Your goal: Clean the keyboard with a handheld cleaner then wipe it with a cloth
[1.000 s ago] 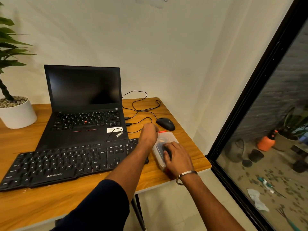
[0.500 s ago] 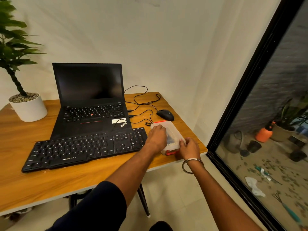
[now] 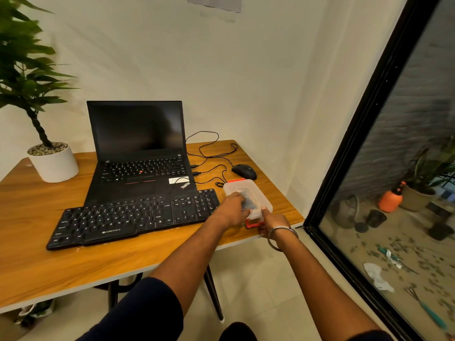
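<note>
Head view, sole camera: your left hand (image 3: 231, 209) lies flat over the lid of a translucent plastic box (image 3: 248, 194), fingers curled down on its near end, pressing it to the wooden table (image 3: 37, 210). Your right hand (image 3: 272, 221) pinches at the box's near corner, thumb up against the lid edge just above the red clip (image 3: 253, 223). A second red clip shows at the far end. A dark item sits inside the box; whether it is the cleaner or the cloth cannot be told through the plastic.

The black keyboard (image 3: 133, 216) lies just left of the box, close beside it, in front of an open laptop (image 3: 140, 153). A mouse (image 3: 244, 171) and loose cables sit behind the box. A potted plant (image 3: 50, 158) stands at the far left.

Assessment: cleaning has not begun; you are at the box-opening step. The box looks light and thin-walled, so it will slide or lift unless held down. Grip at the clip, not the lid centre, and spring it gently. The box sits near the table's front edge; pull toward yourself with restraint. The keyboard is rigid but light; steady it by its frame, not the keys.
</note>
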